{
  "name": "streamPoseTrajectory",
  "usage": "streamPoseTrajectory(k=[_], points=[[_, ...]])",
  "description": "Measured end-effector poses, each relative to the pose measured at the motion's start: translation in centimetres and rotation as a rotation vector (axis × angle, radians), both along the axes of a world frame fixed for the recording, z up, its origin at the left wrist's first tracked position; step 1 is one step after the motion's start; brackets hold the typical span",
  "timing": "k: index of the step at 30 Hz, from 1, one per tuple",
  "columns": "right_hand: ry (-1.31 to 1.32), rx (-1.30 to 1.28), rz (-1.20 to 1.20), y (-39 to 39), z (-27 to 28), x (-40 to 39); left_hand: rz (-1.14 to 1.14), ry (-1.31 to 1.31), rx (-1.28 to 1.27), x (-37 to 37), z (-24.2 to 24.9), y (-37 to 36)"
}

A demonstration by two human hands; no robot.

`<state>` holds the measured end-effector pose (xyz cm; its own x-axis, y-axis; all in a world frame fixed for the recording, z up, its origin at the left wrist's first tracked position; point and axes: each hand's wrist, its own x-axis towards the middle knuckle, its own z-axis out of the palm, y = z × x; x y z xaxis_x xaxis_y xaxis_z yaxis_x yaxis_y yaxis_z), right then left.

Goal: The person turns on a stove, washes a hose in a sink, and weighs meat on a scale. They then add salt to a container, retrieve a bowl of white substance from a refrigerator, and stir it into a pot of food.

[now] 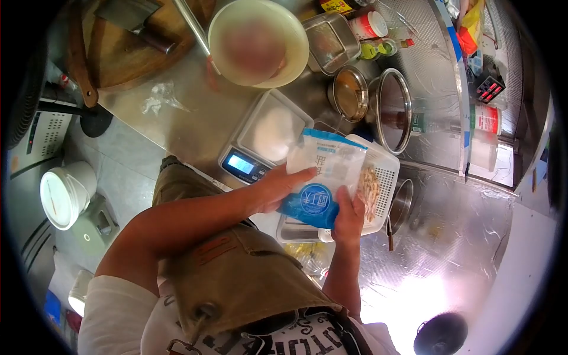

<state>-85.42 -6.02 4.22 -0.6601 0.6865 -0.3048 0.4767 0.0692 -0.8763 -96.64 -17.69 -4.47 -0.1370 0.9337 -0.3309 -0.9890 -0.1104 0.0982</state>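
Note:
A blue and white plastic packet (331,160) with printed characters is held between my two hands. My left hand (279,188) grips its left edge, thumb lying across the front. My right hand (349,212) pinches its lower right side. Just beyond my left hand, a digital scale (239,167) with a lit display carries a clear tray (296,112) with a white mass (275,133) in it. Behind the packet, a white perforated basket (386,183) holds pale brown strips (370,192), partly hidden. The packet's contents cannot be made out.
A large pale bowl (299,38) with reddish contents stands at the back. A cleaver (133,18) lies on a round wooden board (118,65) at upper left. Metal pots (408,112), a metal container (316,29) and bottles (378,48) line the right side. A lidded white bucket (56,198) is at left.

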Motion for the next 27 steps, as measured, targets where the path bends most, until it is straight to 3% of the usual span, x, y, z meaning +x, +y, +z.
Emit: streamPoseTrajectory(k=[8,27], points=[[0.007,-0.113,-0.085,0.1,0.1,-0.4,-0.037,0.000,0.029,-0.6,-0.4,-0.1],[0.023,-0.073,-0.109,0.2,-0.8,1.2,-0.006,0.074,0.059,-0.1,-0.5,0.3]])
